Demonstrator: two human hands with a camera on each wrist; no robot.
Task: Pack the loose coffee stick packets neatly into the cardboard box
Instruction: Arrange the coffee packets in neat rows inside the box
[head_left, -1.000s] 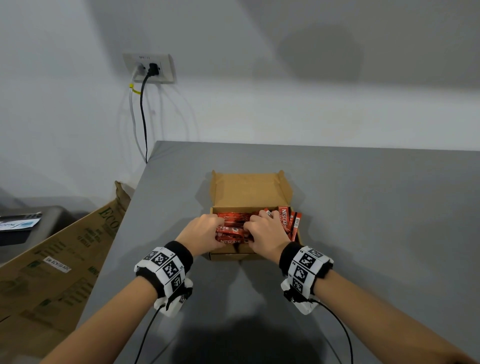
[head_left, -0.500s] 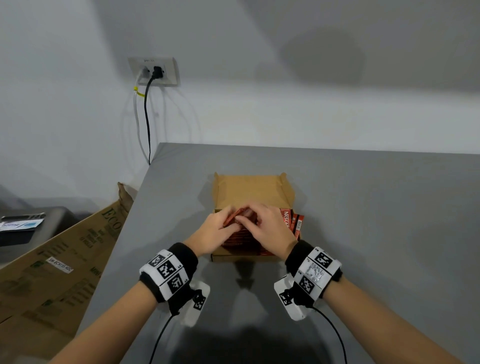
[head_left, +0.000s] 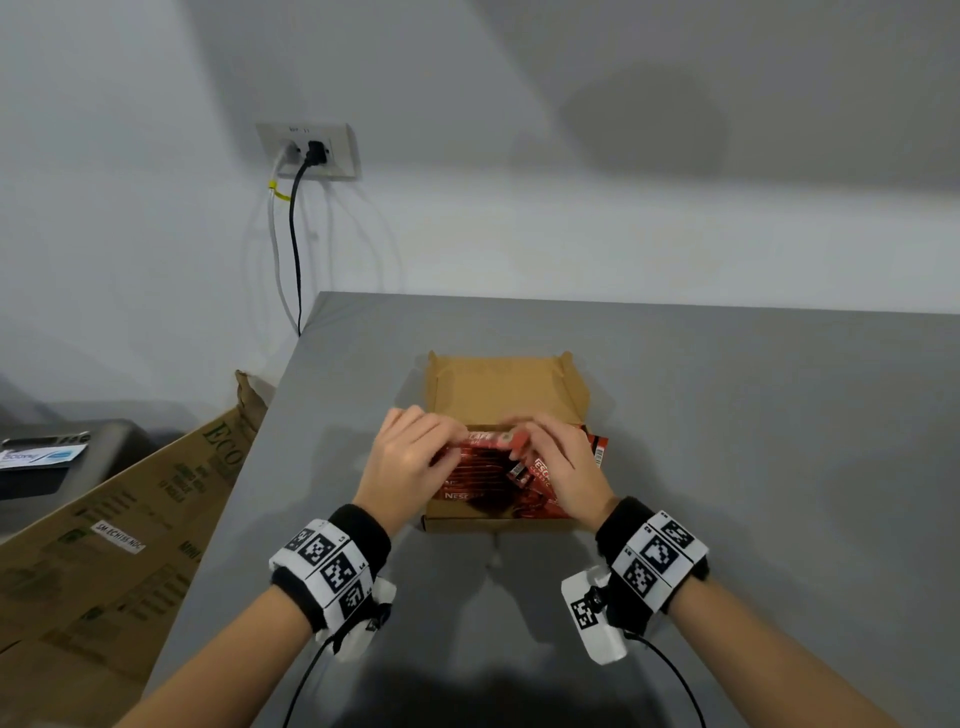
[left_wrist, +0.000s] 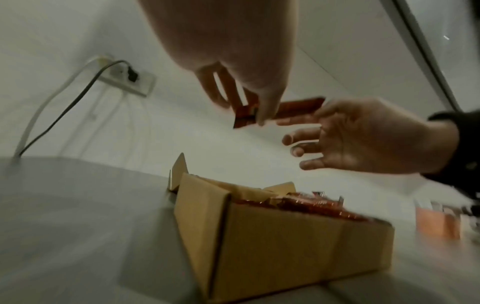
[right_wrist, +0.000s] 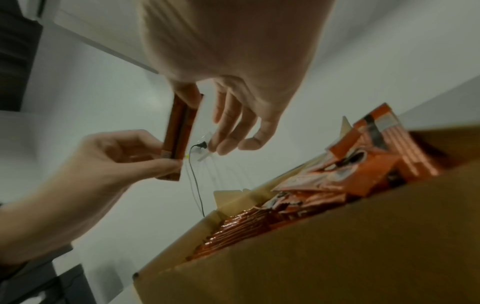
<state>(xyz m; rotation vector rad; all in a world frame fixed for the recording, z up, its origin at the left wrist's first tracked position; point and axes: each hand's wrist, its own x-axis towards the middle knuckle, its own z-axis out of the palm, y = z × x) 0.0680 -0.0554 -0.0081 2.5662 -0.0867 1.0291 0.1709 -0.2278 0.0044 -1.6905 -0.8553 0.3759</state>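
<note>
An open cardboard box (head_left: 493, 522) sits on the grey table (head_left: 753, 467), filled with red coffee stick packets (head_left: 483, 483); a few packets (head_left: 597, 449) stick out over its right edge. Both hands hover just above the box and hold one red stick packet (head_left: 485, 439) between them. My left hand (head_left: 452, 441) pinches its left end, seen as thumb and fingers on the packet (left_wrist: 249, 111). My right hand (head_left: 524, 441) pinches the other end (right_wrist: 187, 98) with thumb and forefinger, its remaining fingers (right_wrist: 233, 127) hanging loose. The box's packets (right_wrist: 311, 195) lie unevenly.
A large flattened carton (head_left: 130, 509) leans against the table's left edge. A wall socket (head_left: 311, 150) with two cables hangs behind the table's far left corner. A dark unit with a card on it (head_left: 47, 457) stands at the far left.
A second ago both hands pressed down on the packets in the box. They have since risen and moved back a little, lifting one packet between them.
</note>
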